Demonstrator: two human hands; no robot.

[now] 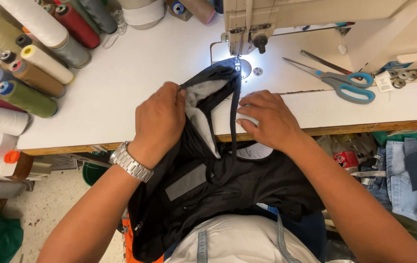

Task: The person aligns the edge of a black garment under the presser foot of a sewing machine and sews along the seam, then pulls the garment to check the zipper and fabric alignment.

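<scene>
A black garment (218, 185) with white lining and grey mesh patches hangs from the white sewing table (120, 92) down onto my lap. Its top edge lies under the needle of the sewing machine (247, 24), lit by the machine's lamp. My left hand (159, 119), with a metal watch on the wrist, pinches the garment's black edge and white lining. My right hand (267, 119) presses down on the fabric at the table's front edge, beside a thin black strap (234, 117) that runs up to the needle.
Blue-handled scissors (344, 83) lie on the table right of the needle, with several metal bobbins (410, 75) beyond. Several large thread cones (28, 63) lie along the left edge. Denim pieces (413, 180) are piled at lower right. A measuring tape (281, 238) hangs over my lap.
</scene>
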